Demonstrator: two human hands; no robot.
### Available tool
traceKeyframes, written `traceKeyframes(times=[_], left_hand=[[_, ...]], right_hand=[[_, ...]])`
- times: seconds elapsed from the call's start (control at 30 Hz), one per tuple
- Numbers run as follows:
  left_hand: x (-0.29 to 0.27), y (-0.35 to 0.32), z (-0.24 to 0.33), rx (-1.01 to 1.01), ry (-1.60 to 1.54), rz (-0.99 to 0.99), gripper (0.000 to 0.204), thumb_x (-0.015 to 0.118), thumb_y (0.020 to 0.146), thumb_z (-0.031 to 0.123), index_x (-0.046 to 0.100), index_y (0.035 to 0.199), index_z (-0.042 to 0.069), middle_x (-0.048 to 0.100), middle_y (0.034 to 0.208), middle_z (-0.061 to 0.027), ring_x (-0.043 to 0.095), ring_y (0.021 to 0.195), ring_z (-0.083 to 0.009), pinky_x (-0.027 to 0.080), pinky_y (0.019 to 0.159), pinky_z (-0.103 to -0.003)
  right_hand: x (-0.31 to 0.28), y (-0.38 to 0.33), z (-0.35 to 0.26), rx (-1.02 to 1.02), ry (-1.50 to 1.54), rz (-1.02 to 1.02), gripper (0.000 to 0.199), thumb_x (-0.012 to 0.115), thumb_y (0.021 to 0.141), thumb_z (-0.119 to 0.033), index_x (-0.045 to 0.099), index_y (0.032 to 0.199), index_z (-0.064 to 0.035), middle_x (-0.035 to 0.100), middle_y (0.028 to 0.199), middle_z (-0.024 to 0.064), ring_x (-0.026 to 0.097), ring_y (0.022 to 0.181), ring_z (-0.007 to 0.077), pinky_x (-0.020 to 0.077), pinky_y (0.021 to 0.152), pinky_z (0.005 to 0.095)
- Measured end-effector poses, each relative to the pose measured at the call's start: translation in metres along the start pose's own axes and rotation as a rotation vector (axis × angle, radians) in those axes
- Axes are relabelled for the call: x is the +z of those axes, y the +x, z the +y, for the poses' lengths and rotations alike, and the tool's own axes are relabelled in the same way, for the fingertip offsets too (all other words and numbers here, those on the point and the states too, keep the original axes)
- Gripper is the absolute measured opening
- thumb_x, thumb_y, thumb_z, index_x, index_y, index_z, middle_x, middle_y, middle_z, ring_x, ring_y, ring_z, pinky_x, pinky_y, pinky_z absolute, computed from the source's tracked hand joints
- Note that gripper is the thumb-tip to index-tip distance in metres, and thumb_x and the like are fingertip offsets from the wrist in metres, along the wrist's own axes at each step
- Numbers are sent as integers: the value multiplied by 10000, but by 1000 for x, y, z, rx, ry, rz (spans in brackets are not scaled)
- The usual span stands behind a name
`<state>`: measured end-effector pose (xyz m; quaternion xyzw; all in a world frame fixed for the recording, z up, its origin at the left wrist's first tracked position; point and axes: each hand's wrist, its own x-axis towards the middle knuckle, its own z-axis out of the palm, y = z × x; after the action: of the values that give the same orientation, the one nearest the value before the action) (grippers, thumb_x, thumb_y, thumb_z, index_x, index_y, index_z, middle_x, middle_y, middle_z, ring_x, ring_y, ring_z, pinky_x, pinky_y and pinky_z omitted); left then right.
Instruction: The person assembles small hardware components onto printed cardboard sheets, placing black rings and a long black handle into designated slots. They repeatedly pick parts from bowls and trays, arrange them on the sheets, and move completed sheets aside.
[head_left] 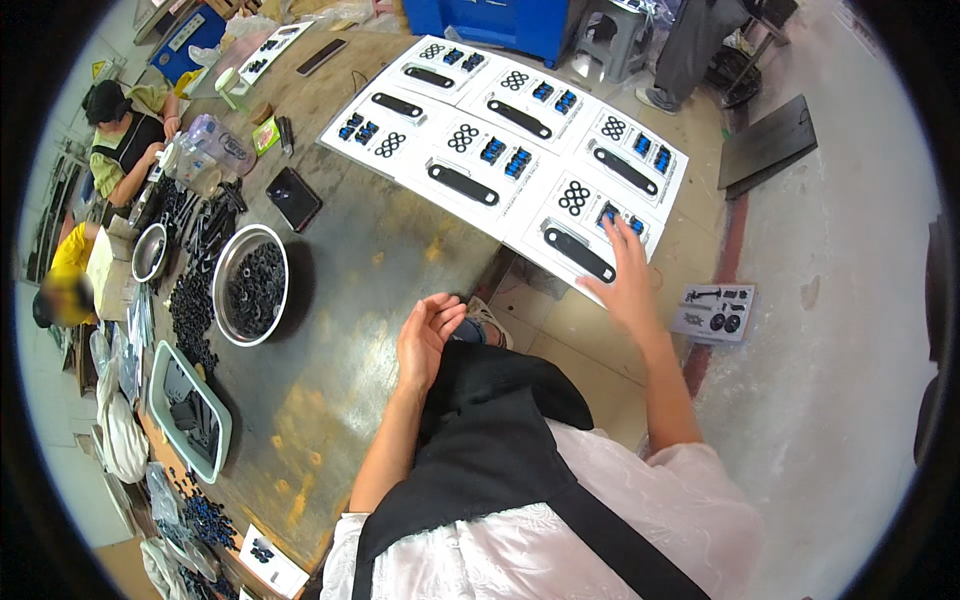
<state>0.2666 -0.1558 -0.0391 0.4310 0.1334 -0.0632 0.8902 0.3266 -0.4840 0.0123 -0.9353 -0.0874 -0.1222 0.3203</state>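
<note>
White cards lie in rows over the table's far right part. Each bears a long black bar, a cluster of black rings and small blue-and-black parts. My right hand is over the nearest right card, fingers spread, fingertips at its blue-and-black parts; whether they touch cannot be told. Beside its thumb lies that card's black bar, with the black rings farther off. Held above the table's front edge, my left hand has loosely curved fingers and shows nothing in it.
On the left stand a metal bowl of black parts and a pale green basket. Loose black pieces surround the bowl. A phone lies behind it. Two people sit at the far left. Another card lies low at right.
</note>
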Motion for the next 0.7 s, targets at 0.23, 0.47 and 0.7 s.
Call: traceKeyframes(times=[0.23, 0.47, 0.7], left_hand=[[3, 1, 5, -3, 33, 23, 452, 428, 1075, 319, 533, 1248, -85, 608, 1238, -238, 619, 1161, -330, 498, 1042, -430], [-7, -2, -4, 37, -36, -47, 447, 422, 1083, 320, 515, 1277, -72, 607, 1252, -228, 619, 1180, -317, 505, 1031, -416], [-5, 1, 4, -6, -8, -59, 449, 423, 1079, 336, 528, 1266, -59, 612, 1240, -234, 624, 1161, -336, 507, 1032, -436]], right_hand=[[32, 233, 60, -150, -40, 118, 441, 534, 1012, -211, 492, 1405, -14, 543, 1385, 230, 507, 1291, 391, 416, 1072, 429], [79, 334, 141, 210, -311, -112, 500, 447, 1022, -323, 490, 1432, -40, 566, 1384, 226, 537, 1270, 394, 388, 1090, 482], [76, 317, 120, 173, -321, -69, 447, 454, 1025, -303, 525, 1379, -39, 676, 1188, 239, 620, 1127, 416, 403, 1048, 504]])
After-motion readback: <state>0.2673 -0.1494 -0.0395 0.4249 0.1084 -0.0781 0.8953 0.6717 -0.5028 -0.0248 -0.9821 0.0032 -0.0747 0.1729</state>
